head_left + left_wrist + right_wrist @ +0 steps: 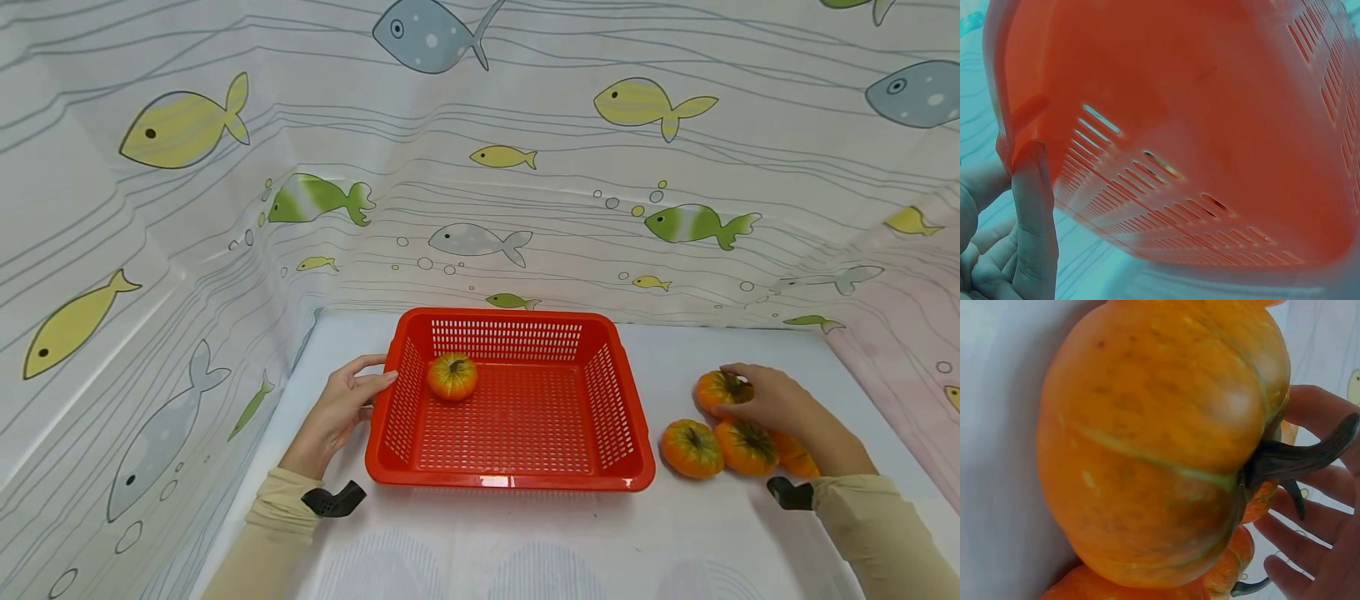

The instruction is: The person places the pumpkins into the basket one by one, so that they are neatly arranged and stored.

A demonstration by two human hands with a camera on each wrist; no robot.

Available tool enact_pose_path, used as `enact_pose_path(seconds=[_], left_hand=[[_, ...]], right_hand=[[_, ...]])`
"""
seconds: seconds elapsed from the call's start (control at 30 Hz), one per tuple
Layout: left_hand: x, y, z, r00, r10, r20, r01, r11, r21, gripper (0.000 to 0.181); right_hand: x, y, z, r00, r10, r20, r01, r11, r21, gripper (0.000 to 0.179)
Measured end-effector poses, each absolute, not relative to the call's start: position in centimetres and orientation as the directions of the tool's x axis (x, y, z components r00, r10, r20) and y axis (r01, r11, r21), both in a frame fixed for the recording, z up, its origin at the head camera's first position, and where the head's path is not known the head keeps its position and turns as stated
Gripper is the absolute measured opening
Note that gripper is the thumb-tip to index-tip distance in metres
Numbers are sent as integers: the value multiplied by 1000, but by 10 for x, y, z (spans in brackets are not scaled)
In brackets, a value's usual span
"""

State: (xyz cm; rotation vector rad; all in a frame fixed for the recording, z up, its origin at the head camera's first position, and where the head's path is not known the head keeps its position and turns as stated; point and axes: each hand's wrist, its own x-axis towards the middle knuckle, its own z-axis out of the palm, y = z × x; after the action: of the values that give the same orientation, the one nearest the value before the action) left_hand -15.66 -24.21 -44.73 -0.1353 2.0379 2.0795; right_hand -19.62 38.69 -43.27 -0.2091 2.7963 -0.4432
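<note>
A red plastic basket (510,482) with slotted walls stands in the middle of the table. My left hand (341,408) grips its left rim, thumb on top; in the left wrist view, the fingers (1035,219) press against the outer wall. Inside the basket, at the left, lies a small orange-green pumpkin (452,377). On the right, my right hand (772,404) holds the farthest pumpkin (716,390) of a cluster, thumb and fingers spanning it. A nearer pumpkin (1160,450) fills much of the right wrist view and partly hides the hand's grasp.
Beside the right hand sit more pumpkins, one at the left (692,448), one in the middle (746,447) and one partly under the wrist (797,458). A fish-patterned curtain (480,192) encloses the white table (480,542) at the back and sides.
</note>
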Motion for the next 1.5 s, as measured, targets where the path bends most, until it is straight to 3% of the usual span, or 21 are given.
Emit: enact_pose_path(seconds=[0.73,1.5], left_hand=[[-156,-242,-445,-968,97,-230,-232,-10,973,60],[-156,-242,-445,-968,98,-230,-232,-8,973,60]], right_hand=[[-192,382,-435,-957,-194,-215,-103,922,-373,92],[-190,370,-424,-979,-173,-109,-97,861,-499,92]])
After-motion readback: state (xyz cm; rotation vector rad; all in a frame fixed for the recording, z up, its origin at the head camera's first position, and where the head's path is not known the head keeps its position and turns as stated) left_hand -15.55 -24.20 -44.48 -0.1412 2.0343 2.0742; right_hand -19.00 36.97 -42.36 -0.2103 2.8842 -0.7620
